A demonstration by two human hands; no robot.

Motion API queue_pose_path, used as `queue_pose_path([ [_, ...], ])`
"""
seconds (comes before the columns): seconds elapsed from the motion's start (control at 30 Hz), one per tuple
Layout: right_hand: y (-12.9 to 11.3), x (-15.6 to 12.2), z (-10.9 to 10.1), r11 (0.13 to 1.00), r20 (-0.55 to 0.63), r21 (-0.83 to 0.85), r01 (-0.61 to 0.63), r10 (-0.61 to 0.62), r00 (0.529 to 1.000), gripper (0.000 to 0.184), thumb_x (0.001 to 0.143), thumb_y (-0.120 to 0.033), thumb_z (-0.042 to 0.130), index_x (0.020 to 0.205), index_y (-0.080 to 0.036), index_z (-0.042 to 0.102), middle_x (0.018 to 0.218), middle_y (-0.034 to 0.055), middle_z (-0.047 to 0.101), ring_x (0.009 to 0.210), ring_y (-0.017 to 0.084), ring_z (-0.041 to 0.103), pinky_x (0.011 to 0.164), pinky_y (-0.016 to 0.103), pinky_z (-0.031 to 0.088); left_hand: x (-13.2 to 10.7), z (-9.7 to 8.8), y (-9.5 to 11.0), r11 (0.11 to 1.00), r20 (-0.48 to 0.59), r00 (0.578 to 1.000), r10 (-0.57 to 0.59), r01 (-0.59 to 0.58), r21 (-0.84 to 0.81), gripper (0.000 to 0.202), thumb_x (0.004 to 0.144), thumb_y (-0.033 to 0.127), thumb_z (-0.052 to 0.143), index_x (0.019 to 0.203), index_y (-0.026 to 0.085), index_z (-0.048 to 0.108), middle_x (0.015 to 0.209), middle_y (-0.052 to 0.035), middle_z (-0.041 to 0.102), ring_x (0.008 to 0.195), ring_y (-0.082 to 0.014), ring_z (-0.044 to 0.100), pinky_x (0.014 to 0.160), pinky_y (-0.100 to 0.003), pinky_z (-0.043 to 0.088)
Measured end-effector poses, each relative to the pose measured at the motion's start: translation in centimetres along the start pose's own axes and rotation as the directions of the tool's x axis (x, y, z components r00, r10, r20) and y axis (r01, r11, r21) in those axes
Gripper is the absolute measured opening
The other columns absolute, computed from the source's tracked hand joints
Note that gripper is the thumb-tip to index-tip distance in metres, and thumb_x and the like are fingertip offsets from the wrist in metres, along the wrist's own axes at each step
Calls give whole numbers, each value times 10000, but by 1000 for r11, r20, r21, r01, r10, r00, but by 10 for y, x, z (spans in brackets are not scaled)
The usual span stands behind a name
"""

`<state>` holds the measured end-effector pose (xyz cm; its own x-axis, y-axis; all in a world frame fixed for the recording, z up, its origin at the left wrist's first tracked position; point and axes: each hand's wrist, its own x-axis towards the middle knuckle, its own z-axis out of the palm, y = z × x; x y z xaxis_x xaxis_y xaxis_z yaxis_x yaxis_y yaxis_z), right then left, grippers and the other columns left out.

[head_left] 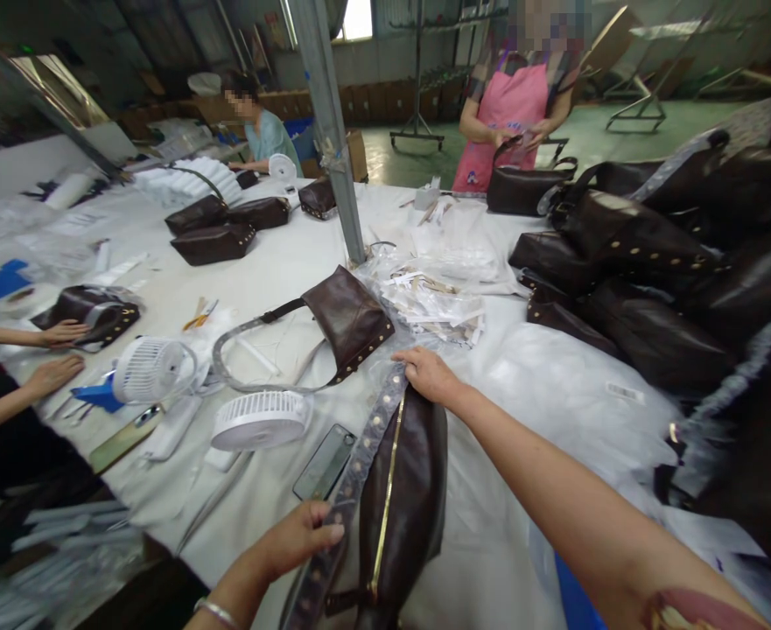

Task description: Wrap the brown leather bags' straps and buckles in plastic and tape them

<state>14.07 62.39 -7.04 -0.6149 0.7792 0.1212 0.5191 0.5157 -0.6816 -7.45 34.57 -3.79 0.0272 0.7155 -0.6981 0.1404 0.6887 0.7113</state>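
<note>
A dark brown leather handbag (406, 490) lies on the table in front of me, its gold zipper running lengthwise along the top. Along its left side stretches a studded shoulder strap (359, 464) wrapped in clear plastic. My left hand (303, 535) is closed on the near part of this strap, thumb on top. At the bag's far end, my right hand (430, 374) pinches the strap's end, with the index finger pointing left. Just beyond is a second brown handbag (349, 317) with gold studs and a looped, partly wrapped strap.
Left of the strap lie a phone (325, 462) and a white fan (260, 420). Brown bags (621, 245) are heaped at the right behind white plastic bags (569, 385). A metal post (332, 122) rises from the table. A co-worker's hands (57, 372) rest at the left; two other people stand farther back.
</note>
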Motion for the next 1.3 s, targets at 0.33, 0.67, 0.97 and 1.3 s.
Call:
queue_pose_path([
  [0.33,-14,-7,5,998,-40,-59,-3,1,999,442,813,-71,448,1140,-181,725,1000,90,704,933,214,614,945,356,473,-56,-13,5,981,198,979,41,-2,-194,388,812,627,635,823,240,617,701,-41,734,610,-193,655,570,-277,419],
  [0.67,-94,-76,-14,930,38,-198,311,-310,950,773,693,-61,552,1444,-223,468,1470,132,480,1377,324,368,1122,538,273,-67,19,55,976,105,988,114,-92,-196,382,829,554,641,763,206,499,563,47,553,446,-96,477,475,-223,309],
  [0.97,-76,-36,-11,932,60,-117,343,-338,939,310,838,-117,557,1107,-174,701,1161,137,707,1178,270,593,1066,450,396,-96,26,64,942,113,993,29,11,-336,459,741,644,693,773,238,482,530,94,440,382,-47,295,466,-225,349],
  [1.3,-37,-22,-6,998,-127,55,-10,17,992,385,785,-188,602,1159,-202,694,1146,94,721,1099,270,648,981,406,500,-90,19,92,954,94,984,154,-123,-273,445,795,626,630,801,210,471,509,109,420,374,-38,293,477,-225,404],
])
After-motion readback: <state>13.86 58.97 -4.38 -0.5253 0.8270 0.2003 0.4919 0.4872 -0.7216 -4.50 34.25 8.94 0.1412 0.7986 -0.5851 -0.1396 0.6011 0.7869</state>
